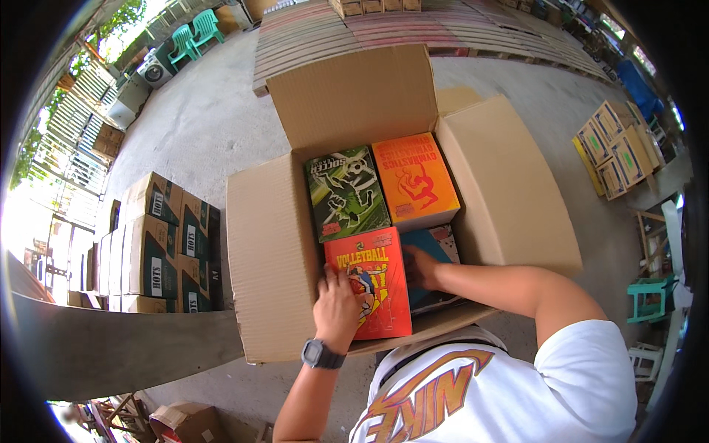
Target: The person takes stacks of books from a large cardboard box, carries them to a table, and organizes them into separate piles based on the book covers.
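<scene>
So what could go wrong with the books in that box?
The red book might bend or scuff, because the left hand and right hand are squeezing it into a tight spot beside the blue book. Fingers could get pinched between the two. Also, the cardboard box looks like it pokes out past the ledge under it, so pushing down hard might tip it.
</scene>
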Demonstrator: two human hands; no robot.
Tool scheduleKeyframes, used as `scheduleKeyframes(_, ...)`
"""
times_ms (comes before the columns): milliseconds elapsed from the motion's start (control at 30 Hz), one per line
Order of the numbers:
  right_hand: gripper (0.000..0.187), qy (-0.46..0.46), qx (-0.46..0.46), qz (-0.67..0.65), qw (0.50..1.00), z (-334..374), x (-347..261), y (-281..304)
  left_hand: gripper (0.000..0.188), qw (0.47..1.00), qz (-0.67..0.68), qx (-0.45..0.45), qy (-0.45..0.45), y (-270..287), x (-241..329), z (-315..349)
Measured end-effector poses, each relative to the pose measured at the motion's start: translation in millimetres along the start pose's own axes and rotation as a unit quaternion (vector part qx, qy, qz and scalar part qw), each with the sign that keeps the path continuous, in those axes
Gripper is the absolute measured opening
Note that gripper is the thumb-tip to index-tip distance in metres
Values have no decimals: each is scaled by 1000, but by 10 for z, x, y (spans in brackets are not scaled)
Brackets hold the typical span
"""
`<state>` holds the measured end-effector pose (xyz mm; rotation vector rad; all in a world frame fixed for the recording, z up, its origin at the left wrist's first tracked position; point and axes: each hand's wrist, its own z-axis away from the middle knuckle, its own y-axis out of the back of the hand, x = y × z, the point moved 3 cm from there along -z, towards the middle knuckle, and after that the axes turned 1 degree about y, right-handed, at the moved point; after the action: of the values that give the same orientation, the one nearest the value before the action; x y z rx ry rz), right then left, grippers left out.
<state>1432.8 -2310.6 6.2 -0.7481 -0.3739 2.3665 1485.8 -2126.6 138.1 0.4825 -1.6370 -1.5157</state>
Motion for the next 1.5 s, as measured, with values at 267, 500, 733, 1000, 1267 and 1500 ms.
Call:
scheduleKeyframes(267, 69, 45, -94, -71, 992, 347, -121, -31, 77, 728, 624, -163, 232, -370, -333, -255)
scheduleKeyframes(500, 53, 82, -239, -19, 967, 361, 69, -154, 51, 708, 613, -206, 284, -273, -224, -320)
scheduleKeyframes(733, 72, 205, -152, 46, 966, 767, -106, -233, 50, 669, 688, -164, 231, -313, -286, -261)
scheduleKeyframes(1000, 79, 109, -81, 78, 988, 835, -87, -91, 45, 611, 693, -301, 236, -426, -122, -212)
scheduleKeyframes(1267, 86, 271, 42, 252, 928, 356, 78, 201, 38, 611, 658, -275, 343, -402, -95, -250)
scheduleKeyframes(1500, 114, 213, 142, 274, 927, 613, 6, 65, 45, 631, 609, -305, 371, -525, -225, -235)
